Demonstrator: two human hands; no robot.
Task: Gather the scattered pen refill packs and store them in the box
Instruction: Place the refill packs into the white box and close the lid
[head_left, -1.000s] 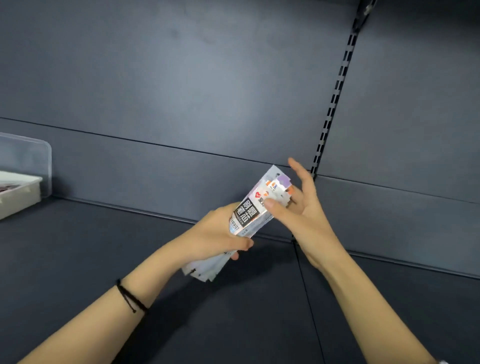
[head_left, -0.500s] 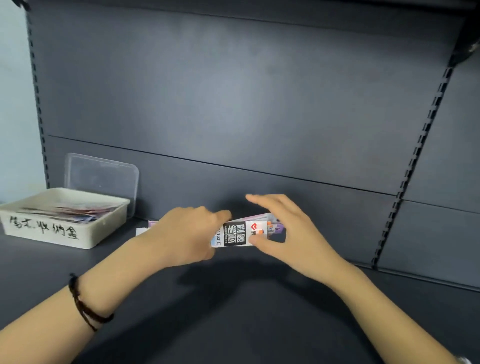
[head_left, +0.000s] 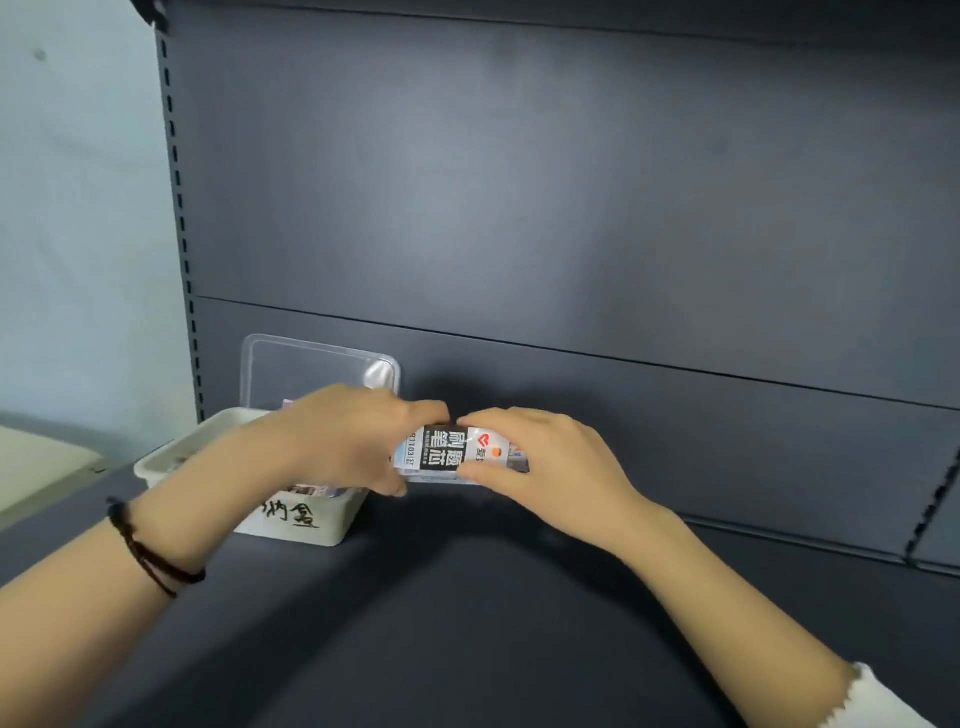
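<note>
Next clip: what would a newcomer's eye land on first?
The bundle of pen refill packs with its bold black label, gripped at mid-frame between the left hand and right hand. Just left of it sits the white box with handwritten characters, its clear lid upright behind it.

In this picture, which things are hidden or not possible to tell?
Head view, number of pen refill packs in the bundle: the left hand and right hand cover its ends.
Head view, contents of the white box: the left forearm hides most of the inside.
Head view, handwritten label on the box: its first characters are behind that forearm.
</note>
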